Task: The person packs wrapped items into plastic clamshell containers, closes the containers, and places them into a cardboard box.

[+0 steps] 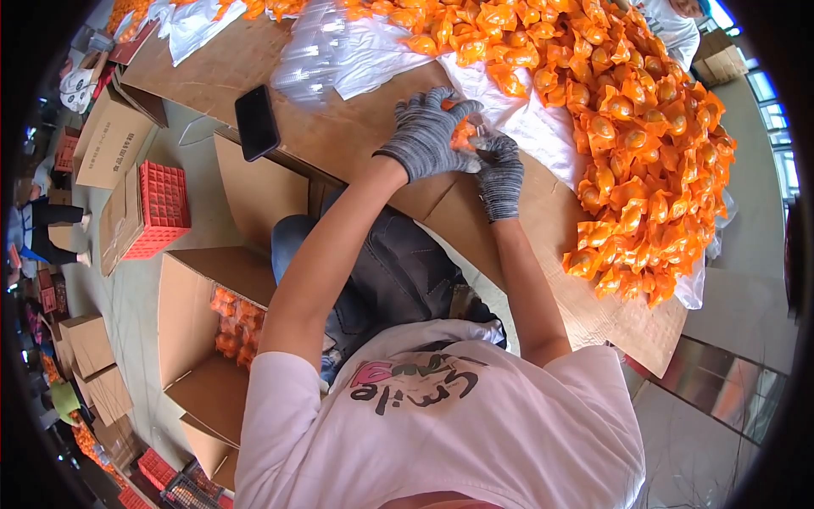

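Both of my hands wear grey knitted gloves and meet above the cardboard-covered table. My left hand (431, 134) curls its fingers round a small orange-wrapped item (463, 134). Close against it on the right, my right hand (500, 172) has its fingers bent onto the same item and something clear, perhaps plastic, at its edge. Beyond and to the right of my hands spreads a large heap of orange-wrapped items (632, 144), partly on white cloth (543, 127). Stacked clear plastic trays (312, 59) lie on the table to the upper left of my hands.
A black phone (257, 123) rests at the table's left edge. Below it an open cardboard box (191, 314) holds orange packs. Farther left are a red crate (163, 209), more boxes (87, 346) and a person in dark trousers (55, 229). Another person (674, 30) is at the upper right.
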{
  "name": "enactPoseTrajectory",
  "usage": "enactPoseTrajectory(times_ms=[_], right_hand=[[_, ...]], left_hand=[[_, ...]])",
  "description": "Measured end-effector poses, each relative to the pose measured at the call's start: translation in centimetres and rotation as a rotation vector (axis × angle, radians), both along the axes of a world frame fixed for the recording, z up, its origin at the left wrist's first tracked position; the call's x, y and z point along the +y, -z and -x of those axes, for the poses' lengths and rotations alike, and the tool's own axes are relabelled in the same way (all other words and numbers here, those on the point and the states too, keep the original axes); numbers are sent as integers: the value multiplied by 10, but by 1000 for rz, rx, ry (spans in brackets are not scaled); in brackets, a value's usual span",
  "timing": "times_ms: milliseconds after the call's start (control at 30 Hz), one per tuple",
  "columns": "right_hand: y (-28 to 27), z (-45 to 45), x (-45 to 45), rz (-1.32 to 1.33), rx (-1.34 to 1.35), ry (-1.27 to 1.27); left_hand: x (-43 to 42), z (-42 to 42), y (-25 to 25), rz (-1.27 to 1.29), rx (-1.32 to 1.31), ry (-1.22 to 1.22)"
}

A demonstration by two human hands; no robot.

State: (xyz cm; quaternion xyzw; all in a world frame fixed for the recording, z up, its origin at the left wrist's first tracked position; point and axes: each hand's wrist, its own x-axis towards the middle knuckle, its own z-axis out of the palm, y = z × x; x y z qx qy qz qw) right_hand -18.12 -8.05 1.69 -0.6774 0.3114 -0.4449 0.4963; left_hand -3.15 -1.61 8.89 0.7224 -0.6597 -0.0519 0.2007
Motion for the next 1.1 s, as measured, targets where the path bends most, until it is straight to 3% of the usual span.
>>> enactPoseTrajectory(times_ms=[33, 200, 233, 300, 433, 600, 967, 1100], right_hand=[[0, 4, 0, -233, 35, -20], [-24, 31, -22, -117, 152, -365], [-34, 37, -27, -549, 26, -389], [-42, 37, -37, -627, -20, -341], [-56, 21, -59, -524, 348, -419], [-64, -4, -83, -446, 547, -612], [-60, -3, -74, -428, 345, -535], [-57, -4, -79, -433, 409, -551]], left_hand=[[1, -1, 6, -2, -30, 0], [13, 5, -16, -156, -84, -32], [13, 9, -21, -254, -151, -66], [12, 11, -22, -256, -158, -63], [11, 11, -21, -284, -192, -78], [11, 14, -30, -377, -201, -62], [7, 18, -27, -301, -112, -141], [7, 18, -24, -265, -103, -152]])
